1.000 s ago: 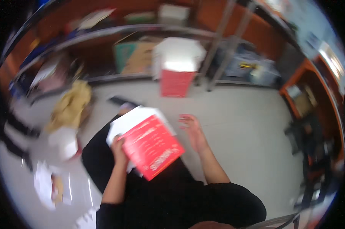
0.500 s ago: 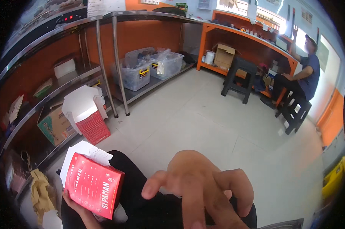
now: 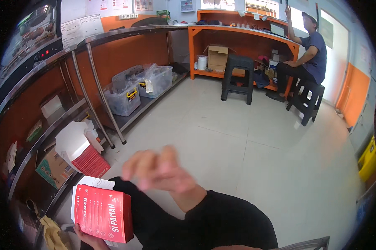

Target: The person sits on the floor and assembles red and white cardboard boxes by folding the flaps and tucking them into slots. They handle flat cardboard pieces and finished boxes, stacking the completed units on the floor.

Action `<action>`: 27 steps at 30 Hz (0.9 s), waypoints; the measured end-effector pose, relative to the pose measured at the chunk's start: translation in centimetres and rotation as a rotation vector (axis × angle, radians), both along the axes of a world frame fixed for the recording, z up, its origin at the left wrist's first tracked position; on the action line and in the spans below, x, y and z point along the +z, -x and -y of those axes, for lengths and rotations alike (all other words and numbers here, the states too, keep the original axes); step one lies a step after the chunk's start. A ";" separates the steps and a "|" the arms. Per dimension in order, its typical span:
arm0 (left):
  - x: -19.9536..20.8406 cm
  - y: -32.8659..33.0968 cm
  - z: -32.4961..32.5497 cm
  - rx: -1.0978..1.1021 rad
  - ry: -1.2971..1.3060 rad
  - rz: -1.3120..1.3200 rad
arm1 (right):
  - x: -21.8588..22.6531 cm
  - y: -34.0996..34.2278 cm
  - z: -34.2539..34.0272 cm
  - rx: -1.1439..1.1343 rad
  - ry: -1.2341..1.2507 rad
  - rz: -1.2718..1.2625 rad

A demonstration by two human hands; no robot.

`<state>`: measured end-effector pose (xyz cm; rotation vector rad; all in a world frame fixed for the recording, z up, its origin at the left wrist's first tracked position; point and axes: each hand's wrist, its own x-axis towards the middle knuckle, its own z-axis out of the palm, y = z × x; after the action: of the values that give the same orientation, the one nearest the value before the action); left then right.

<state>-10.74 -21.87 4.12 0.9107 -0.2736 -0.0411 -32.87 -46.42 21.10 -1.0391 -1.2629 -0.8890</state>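
Note:
A stack of nested red paper food boxes (image 3: 102, 214), with pale print and a white flap at the top, stands tilted over my lap at the lower left. My left hand (image 3: 90, 238) grips it from below at its lower left corner; most of those fingers are hidden behind it. To the right of the stack, my right hand (image 3: 161, 171) is raised over my black-clad legs, smeared by motion. Its fingers look apart and bent, and nothing shows in them. Beyond the held stack, another stack of red boxes (image 3: 91, 161) with white insides rests beside the shelf.
A metal shelf table (image 3: 98, 83) runs along the left, bearing clear plastic bins (image 3: 123, 102). Crumpled brown paper (image 3: 52, 235) lies at lower left. Far off stand a black stool (image 3: 238, 77) and an orange counter (image 3: 192, 54), where a seated person (image 3: 315, 50) raises one hand.
My right hand has moved left and away from me, toward the held boxes. My view has tipped up and turned right. The left hand still grips the stack.

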 end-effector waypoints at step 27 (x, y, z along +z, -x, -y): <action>-3.4 0.4 -7.0 0.173 -0.702 0.306 | -12.7 -27.8 -17.5 -0.511 0.959 -0.714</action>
<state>-11.10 -14.85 0.75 1.6403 -0.4773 0.1743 -5.08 -28.95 8.42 -2.2627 -0.7694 -0.1419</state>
